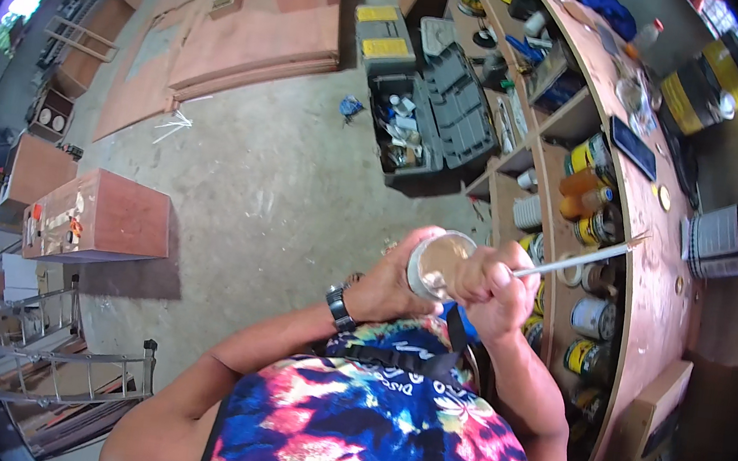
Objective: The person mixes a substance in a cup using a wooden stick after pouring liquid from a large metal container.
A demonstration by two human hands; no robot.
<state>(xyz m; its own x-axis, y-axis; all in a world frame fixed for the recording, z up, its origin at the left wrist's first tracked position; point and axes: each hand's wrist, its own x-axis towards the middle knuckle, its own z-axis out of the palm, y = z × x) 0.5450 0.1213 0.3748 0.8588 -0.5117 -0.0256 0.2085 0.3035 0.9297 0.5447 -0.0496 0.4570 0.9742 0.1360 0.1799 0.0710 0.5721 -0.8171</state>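
Observation:
My left hand (387, 280) is closed round a small white cup (415, 269) at waist height. A smooth tan substance (443, 255) fills the cup's round opening. A thin white stick (580, 257) is gripped in my right hand (500, 291), right beside the cup's rim. The stick slants up to the right over the shelves, and its far end looks brown and frayed. My right fingers cover part of the cup's opening, so I cannot tell whether the stick's near end touches the tan substance. A dark watch (340, 307) is on my left wrist.
A wooden bench (649, 326) runs along my right, with a phone (633, 147) on top and shelves of cans (594, 318) below. Ahead lies an open toolbox (412, 135). Stacked boards (263, 45) lie far left; a wooden box (129, 217) and metal ladder (68, 397) stand left.

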